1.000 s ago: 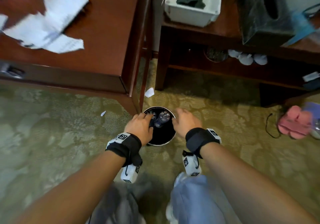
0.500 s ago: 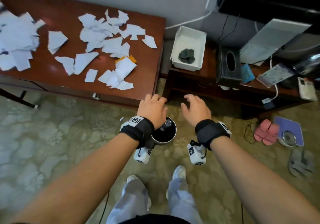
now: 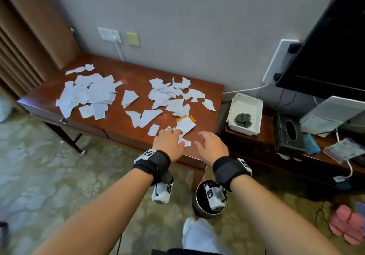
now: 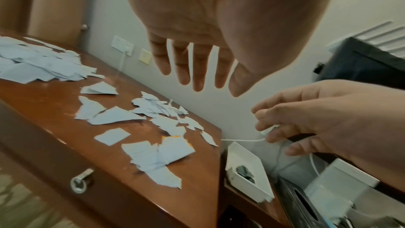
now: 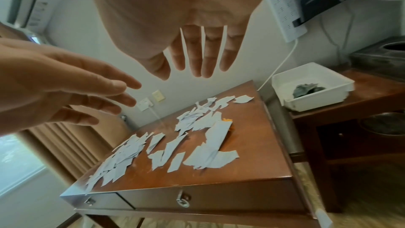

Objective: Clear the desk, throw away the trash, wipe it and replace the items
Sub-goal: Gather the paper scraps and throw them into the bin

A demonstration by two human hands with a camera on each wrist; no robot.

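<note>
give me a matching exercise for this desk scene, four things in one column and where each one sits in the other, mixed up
Things
1. torn paper scraps
2. dark cloth
3. round bin
4. pink slippers

Places
a. in the white tray
b. on the carpet, far right
c. on top of the desk
d. on the carpet by the desk's right-hand leg

Pairs: 1-c, 2-a, 3-d, 4-b

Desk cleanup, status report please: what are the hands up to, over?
Left hand and right hand: grips open, empty, above near right corner of desk. Torn paper scraps litter it. Bin on floor below; nothing blocking.
</note>
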